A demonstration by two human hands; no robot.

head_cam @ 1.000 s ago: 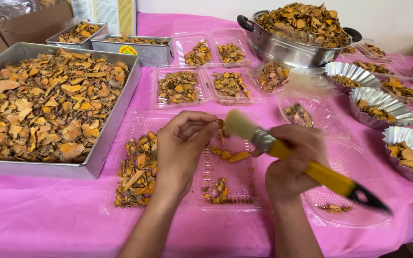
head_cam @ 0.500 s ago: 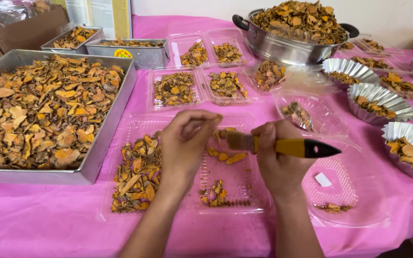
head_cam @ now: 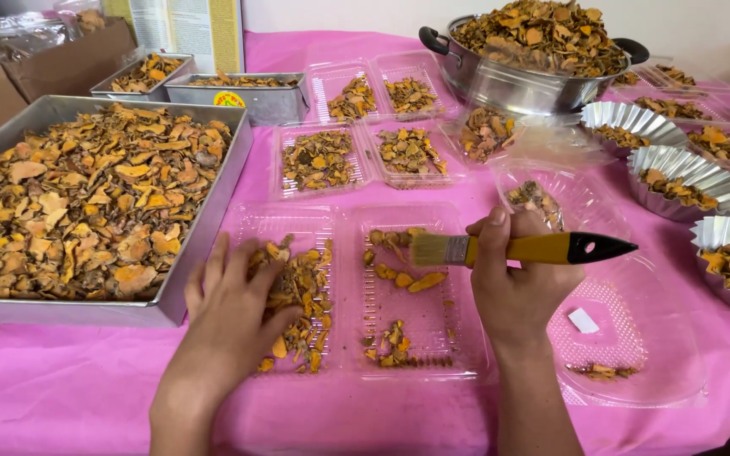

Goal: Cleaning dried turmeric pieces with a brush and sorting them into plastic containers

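Two bare hands work over a clear hinged plastic clamshell tray [head_cam: 356,359] at the near edge of the table: the left hand [head_cam: 230,317] lies flat with fingers spread on a heap of dried orange-brown root slices [head_cam: 297,291] in the tray's left half, while the right hand [head_cam: 513,283] is closed around the yellow handle of a flat pale-bristled paintbrush [head_cam: 517,249], bristles hovering above a few loose slices in the right half. I judge the light tray could skid or tip under the pressing palm, spilling slices onto the pink cloth-covered table [head_cam: 69,388]; a hard sweep might flick pieces out. Beyond lie a large square metal pan [head_cam: 213,198] of slices, smaller clear trays, fluted foil cups [head_cam: 690,173], and a heaped steel pot [head_cam: 509,84] near the pale wall.
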